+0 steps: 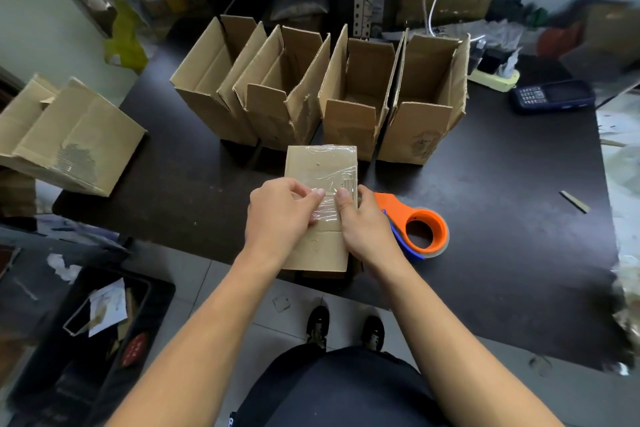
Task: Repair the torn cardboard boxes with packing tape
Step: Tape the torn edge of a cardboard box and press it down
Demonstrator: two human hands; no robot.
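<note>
While left hand [277,215] and right hand [363,225] pinch clear tape [327,204] onto the flat brown cardboard box [320,170] at table edge, four open boxes [322,90] behind look unrepaired; orange tape dispenser [420,225] idle just right.

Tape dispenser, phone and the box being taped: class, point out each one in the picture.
Tape dispenser [426,215]: head view, on its orange ring.
Phone [554,95]: head view, on the middle of its dark blue body.
Box being taped [320,163]: head view, on its bare cardboard top, beyond the hands.
</note>
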